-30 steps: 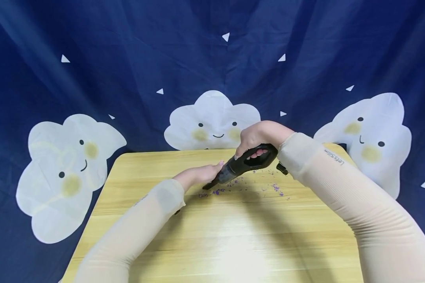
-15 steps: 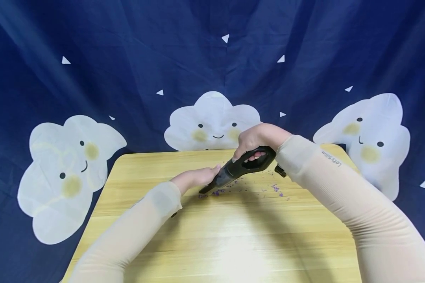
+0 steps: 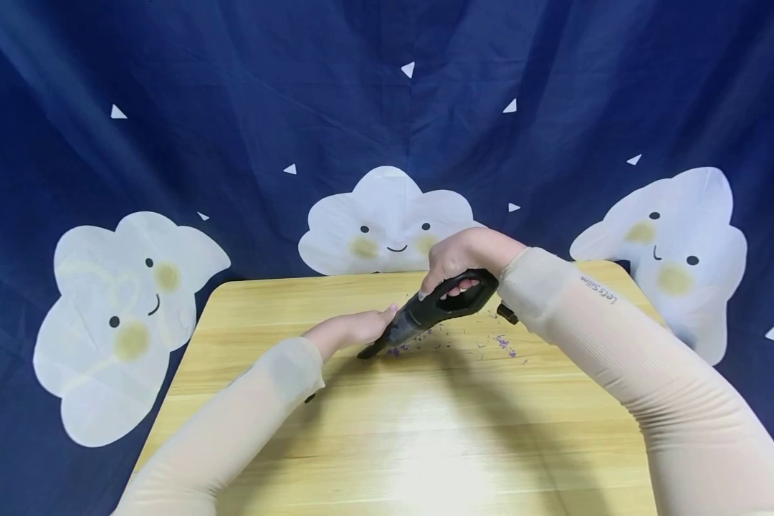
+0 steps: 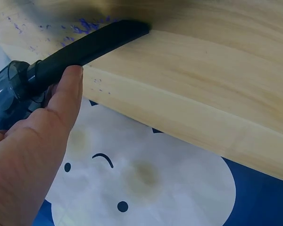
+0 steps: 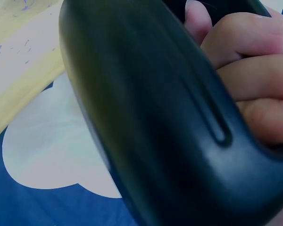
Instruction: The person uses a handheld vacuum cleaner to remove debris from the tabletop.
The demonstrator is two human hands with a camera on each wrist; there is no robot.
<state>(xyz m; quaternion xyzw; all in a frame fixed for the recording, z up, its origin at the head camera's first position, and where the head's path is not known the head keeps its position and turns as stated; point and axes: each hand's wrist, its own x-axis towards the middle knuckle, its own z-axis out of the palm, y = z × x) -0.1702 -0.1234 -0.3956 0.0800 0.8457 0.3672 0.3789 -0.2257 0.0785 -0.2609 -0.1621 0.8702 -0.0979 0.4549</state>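
Observation:
A black handheld vacuum cleaner (image 3: 451, 297) slants down to the left over the wooden table. My right hand (image 3: 454, 259) grips its loop handle from above, and in the right wrist view the curled fingers (image 5: 254, 66) pass through the loop. Near the front end my left hand (image 3: 351, 330) holds the vacuum by its nozzle. In the left wrist view one digit lies against the flat black nozzle (image 4: 94, 47), beside the clear dust cup (image 4: 7, 94); the other fingers are mostly hidden. Purple scraps (image 3: 504, 344) lie around and behind the nozzle, whose tip is at the tabletop.
The wooden table (image 3: 335, 444) has rounded far corners. Behind it hangs a dark blue curtain (image 3: 245, 143) with white smiling clouds, the middle one (image 3: 387, 208) just past the far edge. Both forearms wear pale sleeves (image 3: 606, 344).
Both hands have shifted slightly left and toward the near side with the vacuum. Its nozzle tip now covers the spot where the leftmost purple scraps were visible.

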